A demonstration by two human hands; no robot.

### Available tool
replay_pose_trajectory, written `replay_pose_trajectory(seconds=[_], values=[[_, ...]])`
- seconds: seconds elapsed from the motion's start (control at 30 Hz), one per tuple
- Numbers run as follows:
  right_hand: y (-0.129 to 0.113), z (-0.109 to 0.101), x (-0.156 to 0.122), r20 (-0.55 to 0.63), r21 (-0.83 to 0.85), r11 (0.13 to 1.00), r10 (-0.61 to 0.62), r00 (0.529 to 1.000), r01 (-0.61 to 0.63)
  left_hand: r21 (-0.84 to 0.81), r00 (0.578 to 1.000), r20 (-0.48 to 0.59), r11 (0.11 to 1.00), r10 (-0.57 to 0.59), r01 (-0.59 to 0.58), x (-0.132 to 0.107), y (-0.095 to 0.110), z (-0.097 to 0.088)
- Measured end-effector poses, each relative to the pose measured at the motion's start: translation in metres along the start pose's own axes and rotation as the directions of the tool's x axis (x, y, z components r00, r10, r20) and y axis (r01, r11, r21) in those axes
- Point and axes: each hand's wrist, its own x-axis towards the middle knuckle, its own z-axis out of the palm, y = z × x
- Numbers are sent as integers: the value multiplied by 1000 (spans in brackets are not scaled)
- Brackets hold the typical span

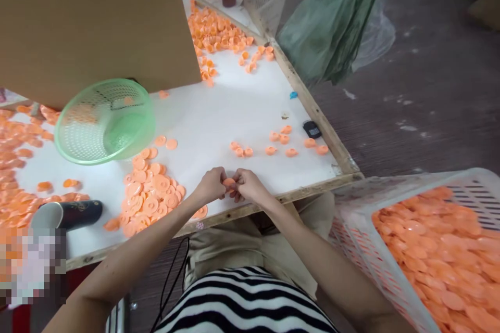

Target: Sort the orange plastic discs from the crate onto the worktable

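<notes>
Close to the table's front edge, my left hand [213, 184] and my right hand [249, 186] meet around one small orange plastic piece [229, 183]. Fingers of both hands are closed on it, and they hide part of it. Left of my hands lies a pile of flat round orange plastic discs [152, 195]. Beyond my right hand, several small orange cup-shaped pieces [271, 150] lie loosely on the white tabletop [203, 130].
A green plastic basket [105, 122] stands at left before a large cardboard sheet [97, 21]. A dark cylinder [82, 214] lies near more discs. Orange cups [219, 31] heap at the back. A small black device [311, 129] rests by the wooden rim [332, 140]. A white crate [351, 203] holds orange pieces.
</notes>
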Motion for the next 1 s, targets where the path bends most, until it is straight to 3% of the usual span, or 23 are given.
replay_pose_trajectory(seconds=[0.3, 0.8, 0.9, 1.0], values=[[5, -6, 3, 96, 91, 995, -60, 994, 51, -322, 981, 154, 945, 117, -62, 2, -14, -10], [7, 2, 7, -21, -1, 999, -45, 999, 45, -166, 1000, -29, 986, 6, -10, 8, -12, 3], [9, 6, 7, -19, -11, 996, -89, 996, 89, -153, 996, -77, 987, 47, -58, -1, -7, 8], [13, 0, -5, -118, -57, 978, -205, 972, 200, -152, 980, -136, 974, 148, -168, -13, -4, 16]])
